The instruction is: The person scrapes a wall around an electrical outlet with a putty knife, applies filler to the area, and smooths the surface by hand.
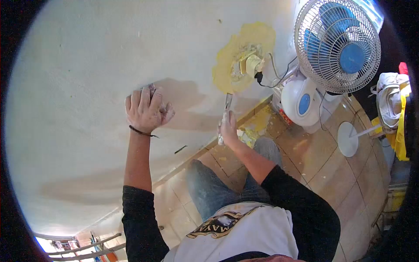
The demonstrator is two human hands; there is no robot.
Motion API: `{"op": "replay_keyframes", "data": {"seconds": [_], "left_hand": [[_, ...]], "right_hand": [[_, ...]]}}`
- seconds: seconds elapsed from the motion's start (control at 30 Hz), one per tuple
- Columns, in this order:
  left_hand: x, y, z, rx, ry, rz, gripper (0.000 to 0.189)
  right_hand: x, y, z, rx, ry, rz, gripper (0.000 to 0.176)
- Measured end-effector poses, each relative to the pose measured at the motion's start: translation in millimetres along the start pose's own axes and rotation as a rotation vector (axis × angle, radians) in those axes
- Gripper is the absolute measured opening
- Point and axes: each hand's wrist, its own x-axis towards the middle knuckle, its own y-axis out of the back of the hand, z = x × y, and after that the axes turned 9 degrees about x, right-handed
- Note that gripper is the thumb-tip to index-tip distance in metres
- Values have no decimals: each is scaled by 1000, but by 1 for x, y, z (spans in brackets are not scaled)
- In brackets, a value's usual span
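My left hand (146,110), dusted white and wearing a dark cord bracelet, is raised against the pale wall (96,65). Its fingers curl over something small and dark that they mostly hide. Lower and to the right, my right hand (228,129) is closed around a putty knife (228,102) whose narrow metal blade points up. White residue coats its handle. Above the blade, a yellow patch (222,74) of bare wall surrounds a socket with a white adapter (254,66) and black plug (259,77) in it.
A white fan with blue blades (338,46) stands close to the wall at right, its cord running to the plug. Flakes lie on the tiled floor (323,179) near my knees. A round white base (348,139) and bags (390,100) are further right.
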Motion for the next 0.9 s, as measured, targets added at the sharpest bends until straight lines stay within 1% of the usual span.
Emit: {"op": "replay_keyframes", "data": {"seconds": [0.03,0.1,0.17,0.2,0.23,0.3,0.33,0.4,0.43,0.5,0.53,0.57,0.6,0.63,0.67,0.7,0.77,0.8,0.9], "left_hand": [[0,-2,-1,14,-3,-5,44],[0,-6,-3,28,-25,21,45],[-1,-6,-2,0,-12,-4,46],[-3,-6,-1,-8,-18,-9,46],[-3,-6,-1,14,-25,1,45],[-4,-6,-4,38,-31,11,45],[-4,-7,-4,25,-36,23,45],[-2,-8,-3,8,-39,31,45],[1,-7,-3,9,-34,23,46],[-1,-5,-3,6,-36,16,46],[-3,-6,-3,17,-37,17,46],[-3,-8,-3,28,-34,17,47],[-1,-8,-2,28,-28,22,47],[2,-7,-2,24,-20,54,41],[3,-5,-1,20,-12,81,36],[5,-4,-1,21,-9,70,36],[6,-1,-1,21,-9,39,37],[4,-2,-2,22,-7,34,37],[3,-6,-4,26,-8,50,39]], "right_hand": [[2,-7,0,22,-23,-13,27],[19,-17,-4,52,8,5,27],[37,-22,-4,230,6,72,33],[39,-20,-6,149,-35,74,32],[33,-21,-4,150,-32,74,32],[15,-24,7,50,9,87,32],[19,-25,8,51,8,89,32],[34,-27,7,-192,425,198,30],[41,-26,-3,-195,413,201,30],[52,-24,-35,175,75,159,37],[57,-22,-18,118,127,185,36],[56,-17,0,116,136,184,36],[46,-15,12,67,139,145,35],[32,-20,6,17,134,108,34],[25,-20,-4,11,113,133,30],[30,-18,-16,6,102,130,30],[58,-11,-37,241,-15,124,26],[66,-15,-34,305,-13,165,26],[56,-5,-22,258,-9,150,29]]}}
